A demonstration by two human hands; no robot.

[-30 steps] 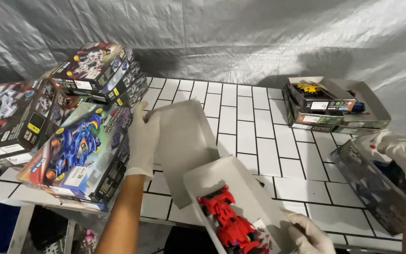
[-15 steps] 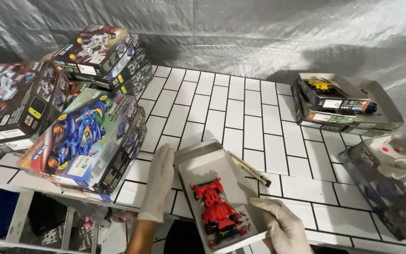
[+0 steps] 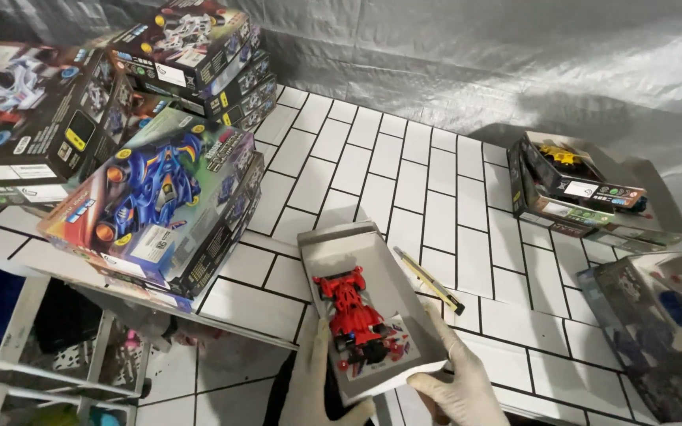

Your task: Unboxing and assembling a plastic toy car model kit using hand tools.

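The open white box tray (image 3: 372, 304) with the red toy car (image 3: 354, 312) now sits lower and flatter than half a second ago, near the desk (image 3: 404, 173) edge at 6 o'clock. The gloved left hand (image 3: 317, 386) and right hand (image 3: 459, 386) hold its near end, fingers curled on it. A yellow utility knife (image 3: 428, 280) lies just beside at 3 o'clock; stacked toy boxes (image 3: 159, 197) stand at 9 o'clock.

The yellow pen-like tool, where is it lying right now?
In the head view the yellow tool lies on the white tiled table, just right of the open white box holding the red toy car, above the right hand.
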